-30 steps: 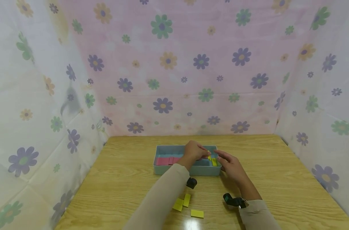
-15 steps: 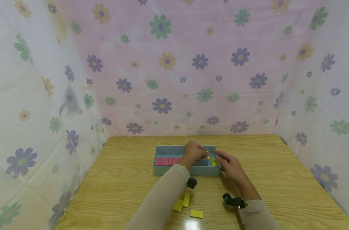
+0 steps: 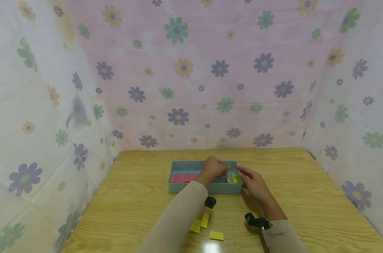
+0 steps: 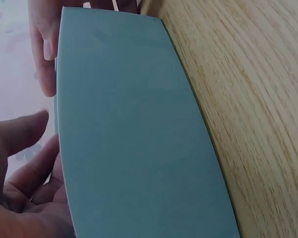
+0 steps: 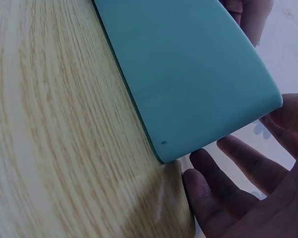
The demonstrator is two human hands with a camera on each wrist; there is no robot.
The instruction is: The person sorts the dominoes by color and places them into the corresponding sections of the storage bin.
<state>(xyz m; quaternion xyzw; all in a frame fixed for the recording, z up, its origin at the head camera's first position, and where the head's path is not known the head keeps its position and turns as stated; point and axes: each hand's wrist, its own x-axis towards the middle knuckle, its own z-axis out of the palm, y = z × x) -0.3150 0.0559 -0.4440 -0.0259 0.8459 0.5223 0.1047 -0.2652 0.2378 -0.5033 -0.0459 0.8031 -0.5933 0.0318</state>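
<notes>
A light blue rectangular box (image 3: 191, 187) stands on the table, its long side toward me. My left hand (image 3: 214, 166) reaches in over its right half. Thumb and index finger are apart in the left wrist view, with nothing between them. Just below these fingertips a small yellow tile (image 3: 228, 178) stands in the box. Another yellow tile (image 3: 235, 178) lies to its right. Pink tiles (image 3: 178, 177) cover the left part of the box floor. At the box's right end is my right hand (image 3: 253, 182), its straight fingers against the outside and the thumb at the rim.
Several yellow tiles lie on the wooden table (image 3: 131, 211) in front of the box, one (image 3: 216, 235) nearest to me. A black wrist camera (image 3: 256, 220) sits on the right wrist. Flowered cloth (image 3: 194, 70) surrounds the table at the back and sides.
The yellow tile that my left fingers pinched has gone down into the box, and the fingers have parted from it. My right hand stays at the box's end.
</notes>
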